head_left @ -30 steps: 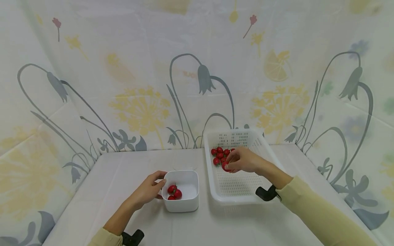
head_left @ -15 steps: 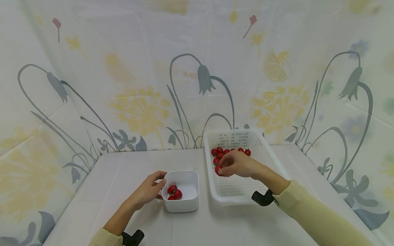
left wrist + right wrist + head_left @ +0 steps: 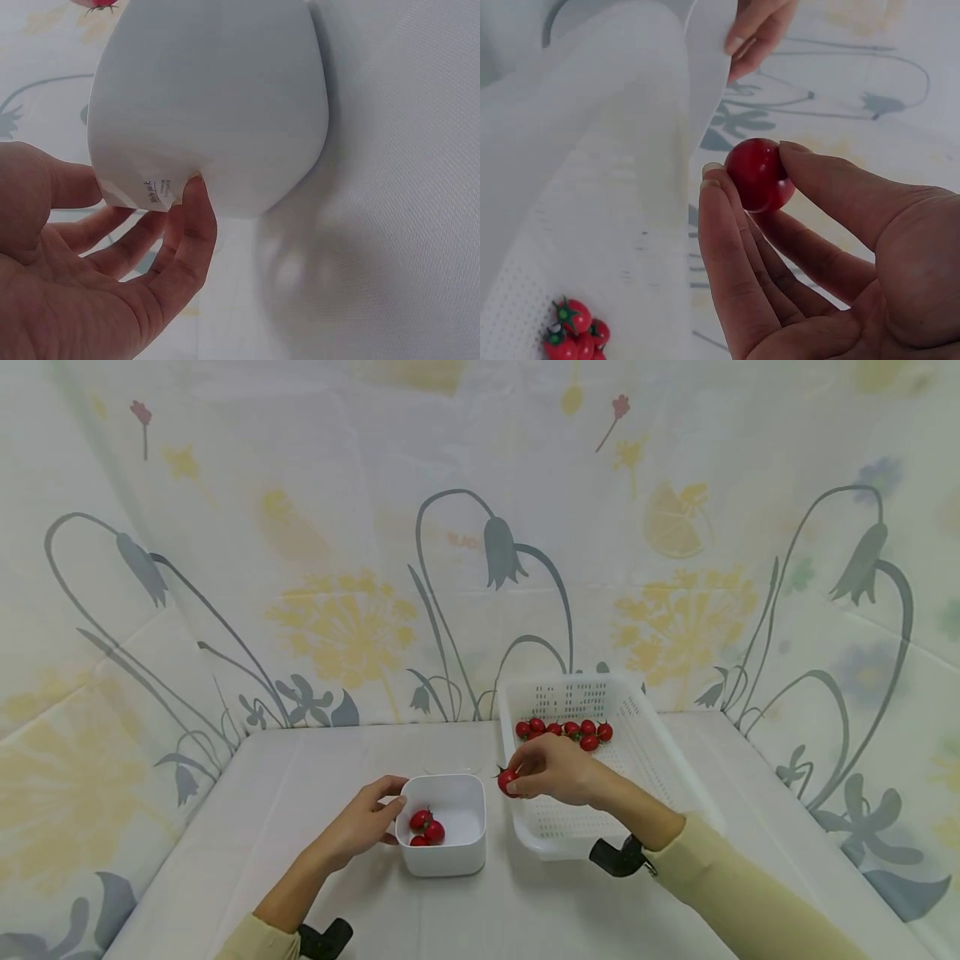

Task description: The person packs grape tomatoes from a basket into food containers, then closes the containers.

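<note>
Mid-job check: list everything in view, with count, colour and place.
Box: one, white, on the table
Basket: one, white, right of the box
Boxed tomatoes: three visible, red, inside the box
Basket tomatoes: several, partly hidden, red, inside the basket
Held tomato: one, red, in the right hand
Table: one, white, underneath
Backdrop: one, white, printed, behind
Wrist mounts: two, black, at the wrists
Sleeves: two, pale yellow, on the arms
Hands: two, left on box, right by basket
</note>
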The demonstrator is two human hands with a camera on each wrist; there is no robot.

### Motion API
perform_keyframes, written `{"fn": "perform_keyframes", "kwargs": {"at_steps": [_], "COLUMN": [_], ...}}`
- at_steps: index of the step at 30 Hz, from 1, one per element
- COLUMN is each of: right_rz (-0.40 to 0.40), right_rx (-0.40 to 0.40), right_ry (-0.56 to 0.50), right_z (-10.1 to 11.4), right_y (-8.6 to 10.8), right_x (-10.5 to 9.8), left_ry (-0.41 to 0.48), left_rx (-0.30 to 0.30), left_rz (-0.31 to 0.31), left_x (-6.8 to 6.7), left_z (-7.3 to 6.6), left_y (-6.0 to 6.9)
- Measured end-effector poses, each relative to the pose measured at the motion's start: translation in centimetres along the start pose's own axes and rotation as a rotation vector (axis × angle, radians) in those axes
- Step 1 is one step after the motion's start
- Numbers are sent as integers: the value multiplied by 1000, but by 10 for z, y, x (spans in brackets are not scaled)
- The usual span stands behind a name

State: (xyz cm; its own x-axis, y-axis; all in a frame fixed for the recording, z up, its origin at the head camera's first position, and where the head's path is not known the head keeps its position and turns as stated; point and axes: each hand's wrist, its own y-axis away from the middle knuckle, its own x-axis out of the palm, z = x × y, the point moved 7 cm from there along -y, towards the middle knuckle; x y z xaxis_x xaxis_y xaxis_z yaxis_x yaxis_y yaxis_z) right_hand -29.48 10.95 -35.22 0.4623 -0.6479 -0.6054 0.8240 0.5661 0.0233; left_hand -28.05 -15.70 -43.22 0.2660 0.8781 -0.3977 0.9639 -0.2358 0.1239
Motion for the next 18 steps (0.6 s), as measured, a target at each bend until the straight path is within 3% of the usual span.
{"fn": "perform_keyframes", "kwargs": {"at_steps": [10,18], "right_rz": [-33,-17], "right_rx": [-62,-94], "right_ry": [42,66], "right_z": [9,18], "right_y": [-10,-20], "right_x": [28,53], "left_ry": [4,7], "left_rx": [-2,3], "left_rz": [-4,3], "left_x": [-2,-2], "left_z": [0,0], "left_y": [1,1]}}
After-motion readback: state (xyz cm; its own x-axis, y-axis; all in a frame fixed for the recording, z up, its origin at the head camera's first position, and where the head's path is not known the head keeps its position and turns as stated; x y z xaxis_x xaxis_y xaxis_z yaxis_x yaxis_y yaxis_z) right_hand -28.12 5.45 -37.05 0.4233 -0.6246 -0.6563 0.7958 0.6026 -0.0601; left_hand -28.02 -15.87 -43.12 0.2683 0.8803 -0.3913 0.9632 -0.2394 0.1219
